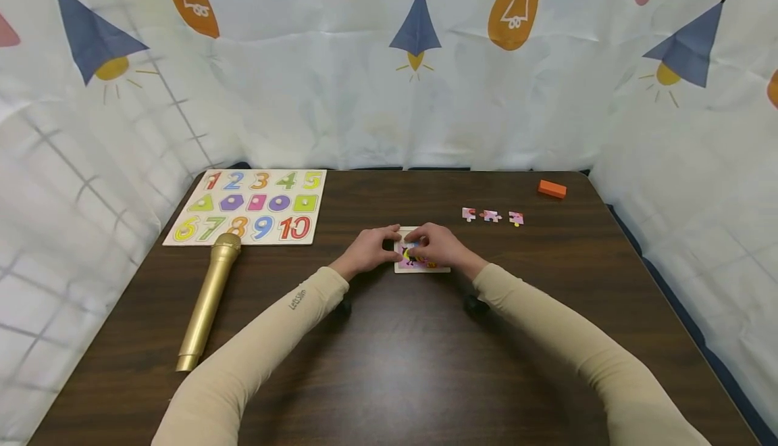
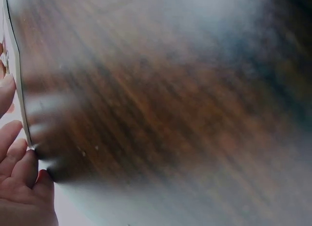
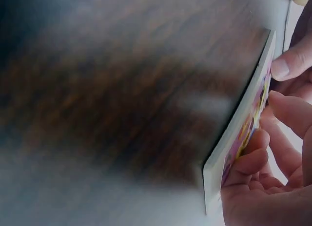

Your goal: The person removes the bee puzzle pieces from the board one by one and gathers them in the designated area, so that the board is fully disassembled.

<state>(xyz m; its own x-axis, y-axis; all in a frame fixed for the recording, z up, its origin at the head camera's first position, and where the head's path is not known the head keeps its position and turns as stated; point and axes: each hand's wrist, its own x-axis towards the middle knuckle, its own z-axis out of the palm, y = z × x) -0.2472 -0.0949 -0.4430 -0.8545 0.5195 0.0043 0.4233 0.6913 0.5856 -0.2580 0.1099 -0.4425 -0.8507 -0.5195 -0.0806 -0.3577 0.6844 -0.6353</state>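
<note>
Your left hand (image 1: 369, 250) holds the left edge of the puzzle (image 1: 423, 269) mid-frame, thumb on its rim; your right hand (image 1: 442, 246) bends over its face, though I cannot tell whether it pinches anything. Across the table (image 1: 389, 365), at frame left, the number board (image 1: 244, 211) has the mic (image 1: 209, 301) overlapping its lower edge. Your puzzle looks thin, light and stiff, apt to slide; brace its frame. Right of centre lie an orange block (image 1: 552, 189) and three loose pieces (image 1: 490, 216), probably easily bent: pinch their edges.

Board (image 1: 245, 210) shows 1–10, left sleeve (image 1: 261, 351) "Let's Slim".
</note>
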